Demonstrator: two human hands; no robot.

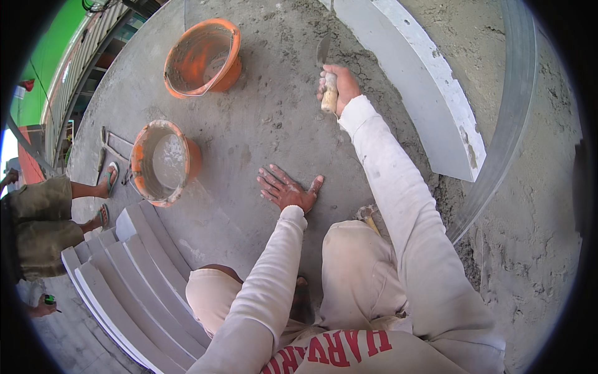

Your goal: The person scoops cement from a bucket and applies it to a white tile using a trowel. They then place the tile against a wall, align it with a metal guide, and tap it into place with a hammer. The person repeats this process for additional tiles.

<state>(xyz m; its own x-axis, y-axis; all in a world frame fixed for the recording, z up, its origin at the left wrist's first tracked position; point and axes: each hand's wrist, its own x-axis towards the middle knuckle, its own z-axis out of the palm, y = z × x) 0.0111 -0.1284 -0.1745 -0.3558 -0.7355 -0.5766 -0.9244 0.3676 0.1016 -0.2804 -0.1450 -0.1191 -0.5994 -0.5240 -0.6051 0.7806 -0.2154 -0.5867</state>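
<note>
Pale sleeves (405,187) stretch forward, left fingers (273,178) spread (apparently touching the floor (240,140)), right fingers (321,88) gripping a trowel (329,95).

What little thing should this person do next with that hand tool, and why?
Probably draw the trowel lightly over the rough grey mix beside the long pale slab. The right hand grips the trowel with its blade near that uneven strip, and the left hand lies flat on the smoother grey floor, perhaps for support.
</note>
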